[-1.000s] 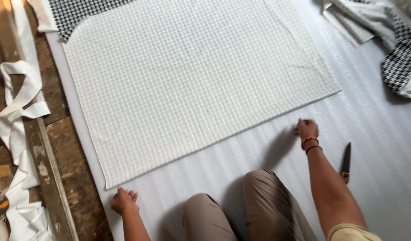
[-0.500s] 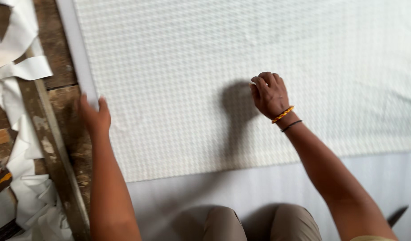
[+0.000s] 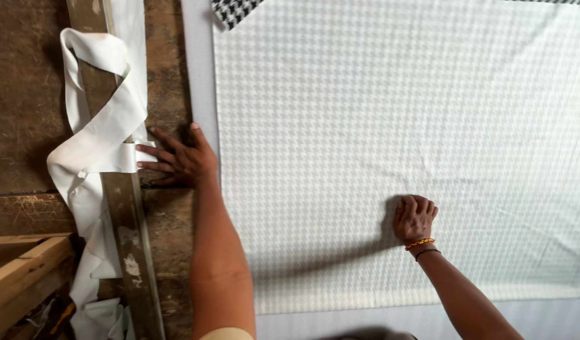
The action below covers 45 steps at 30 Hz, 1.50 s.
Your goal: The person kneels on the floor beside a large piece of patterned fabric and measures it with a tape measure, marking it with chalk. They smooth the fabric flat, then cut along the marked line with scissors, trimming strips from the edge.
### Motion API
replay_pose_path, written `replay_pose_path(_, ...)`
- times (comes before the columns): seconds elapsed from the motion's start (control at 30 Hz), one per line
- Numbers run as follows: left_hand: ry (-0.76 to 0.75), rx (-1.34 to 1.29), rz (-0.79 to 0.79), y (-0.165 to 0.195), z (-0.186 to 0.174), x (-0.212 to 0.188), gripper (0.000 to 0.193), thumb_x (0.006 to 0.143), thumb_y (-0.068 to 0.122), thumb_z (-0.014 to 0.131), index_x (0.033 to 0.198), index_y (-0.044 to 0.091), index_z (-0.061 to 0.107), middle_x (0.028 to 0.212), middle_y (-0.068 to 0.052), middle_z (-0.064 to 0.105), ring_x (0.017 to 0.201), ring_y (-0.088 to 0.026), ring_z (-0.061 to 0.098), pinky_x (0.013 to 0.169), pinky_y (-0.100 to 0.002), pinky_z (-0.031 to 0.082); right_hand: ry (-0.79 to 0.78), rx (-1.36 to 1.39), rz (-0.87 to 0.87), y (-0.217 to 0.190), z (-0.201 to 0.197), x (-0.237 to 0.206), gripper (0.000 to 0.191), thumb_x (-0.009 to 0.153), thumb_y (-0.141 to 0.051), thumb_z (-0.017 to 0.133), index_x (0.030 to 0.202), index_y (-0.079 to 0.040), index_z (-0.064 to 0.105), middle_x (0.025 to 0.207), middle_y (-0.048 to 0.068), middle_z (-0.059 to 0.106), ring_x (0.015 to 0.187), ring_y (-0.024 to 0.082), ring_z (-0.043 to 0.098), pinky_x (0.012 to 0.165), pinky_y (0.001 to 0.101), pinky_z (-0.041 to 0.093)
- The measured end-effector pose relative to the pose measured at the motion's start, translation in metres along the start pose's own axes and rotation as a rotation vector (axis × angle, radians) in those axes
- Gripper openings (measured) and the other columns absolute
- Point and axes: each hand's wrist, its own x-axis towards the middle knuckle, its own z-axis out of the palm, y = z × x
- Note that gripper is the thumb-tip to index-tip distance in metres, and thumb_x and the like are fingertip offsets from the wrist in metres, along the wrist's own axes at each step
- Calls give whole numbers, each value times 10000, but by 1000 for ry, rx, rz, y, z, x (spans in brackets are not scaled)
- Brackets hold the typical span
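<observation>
We see the white houndstooth cloth lying flat, long axis left to right. Our left hand spreads wide off its left edge; our right hand rests fisted on it.

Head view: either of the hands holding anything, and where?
Nothing held. Left hand lies flat beside the white fabric strip; right hand presses, curled, on the cloth.

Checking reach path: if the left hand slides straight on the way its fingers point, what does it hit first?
The left hand lies flat with fingers pointing left; the white fabric strip sits right at the fingertips, draped over a wooden slat. The strip comes first, likely already touching, though contact is hard to confirm.
</observation>
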Motion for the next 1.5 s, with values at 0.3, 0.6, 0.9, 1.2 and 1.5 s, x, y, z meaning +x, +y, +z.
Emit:
replay_pose_path(0.3, 47, 19, 5, -6, 21, 10, 983, 938, 863, 318, 1706, 273, 145, 1737, -197, -96, 1582, -468, -131, 1162, -805, -65, -73, 177, -39, -62, -41, 179, 305, 1007, -146, 679, 1275, -13, 619, 1130, 201, 621, 1000, 363, 602, 787, 454, 529)
replay_pose_path(0.6, -40, 160, -45, -7, 20, 14, 997, 911, 884, 187, 1709, 291, 102, 1742, -206, -72, 1591, -511, -58, 1178, -796, -32, 23, 340, -285, -205, 30, 491, 317, 923, -9, 817, 1205, -76, 688, 1207, 185, 510, 1020, 303, 629, 763, 377, 583)
replay_pose_path(0.9, -9, 204, -55, -9, 24, 24, 983, 904, 890, 169, 1692, 302, 154, 1741, -211, 25, 1594, -514, 45, 1194, -766, -10, 15, 677, -223, -196, -4, 469, 205, 1113, 205, 551, 1082, 14, 620, 986, 64, 557, 754, 122, 570, 586, 252, 457)
replay_pose_path(1.2, -116, 220, -67, -4, 15, 33, 981, 928, 889, 234, 1695, 288, 111, 1734, -229, -4, 1583, -524, 3, 1188, -772, -22, -31, 603, -404, -189, 57, 518, 75, 1088, 80, 589, 1116, 31, 639, 988, 103, 687, 846, 228, 659, 754, 331, 538)
replay_pose_path(1.5, -163, 216, -62, -3, 15, 28, 990, 932, 883, 274, 1699, 287, 87, 1734, -221, -41, 1584, -515, -38, 1186, -783, -25, -501, 199, -446, -220, -9, 538, 318, 997, -235, 861, 876, 7, 695, 803, 117, 660, 723, 226, 596, 688, 381, 469)
